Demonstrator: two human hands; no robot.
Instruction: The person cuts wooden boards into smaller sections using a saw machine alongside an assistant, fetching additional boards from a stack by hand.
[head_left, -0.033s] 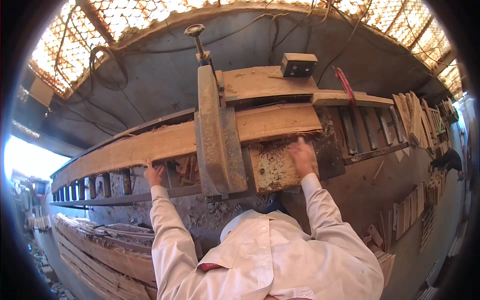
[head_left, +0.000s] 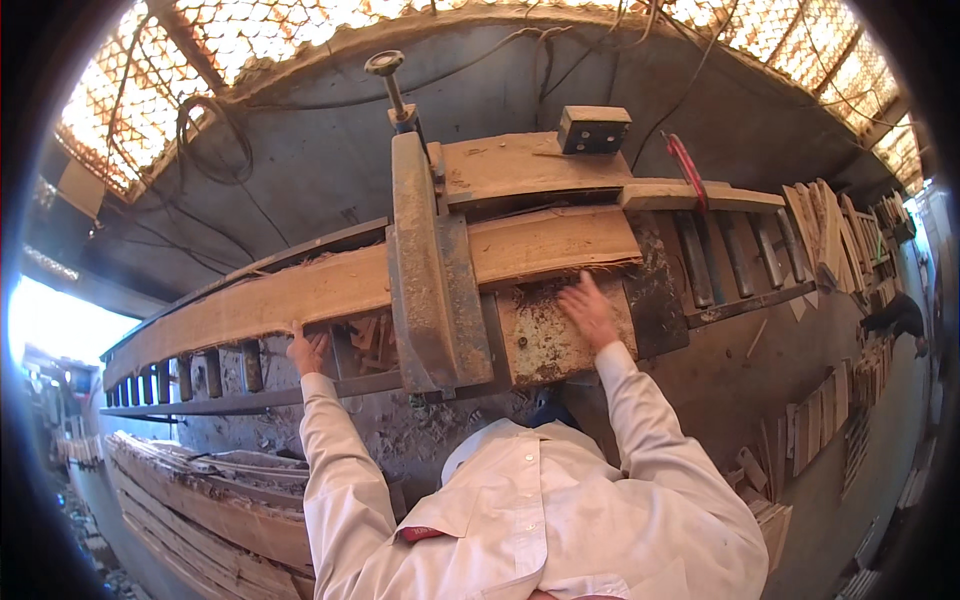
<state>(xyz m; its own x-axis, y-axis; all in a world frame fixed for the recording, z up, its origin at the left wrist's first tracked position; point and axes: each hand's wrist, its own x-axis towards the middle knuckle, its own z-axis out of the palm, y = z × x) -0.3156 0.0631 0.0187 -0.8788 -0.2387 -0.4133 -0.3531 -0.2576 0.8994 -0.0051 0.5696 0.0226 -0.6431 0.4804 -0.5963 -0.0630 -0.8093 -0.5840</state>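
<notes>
A long wooden plank (head_left: 300, 289) with rough, bark-like edges lies along the saw bench and passes under the upright grey machine guard (head_left: 430, 270). At the plank's near edge, left of the guard, my left hand (head_left: 307, 350) touches the wood with a stretched finger; its other fingers are partly hidden. My right hand (head_left: 589, 310) is over the dusty metal table plate (head_left: 535, 340), right of the guard. Its fingers are spread, with nothing seen in them, and the tips are close to the plank's edge. Whether they touch it, I cannot tell.
Rollers (head_left: 740, 262) continue the bench to the right, beside a red curved handle (head_left: 686, 170). A dark block (head_left: 593, 130) sits on the board behind the plank. Stacked boards (head_left: 220, 510) lie at lower left, and more timber (head_left: 825, 235) leans at right.
My right hand has shifted a little to the left over the metal plate, and its fingers have spread. My left hand and the plank look the same.
</notes>
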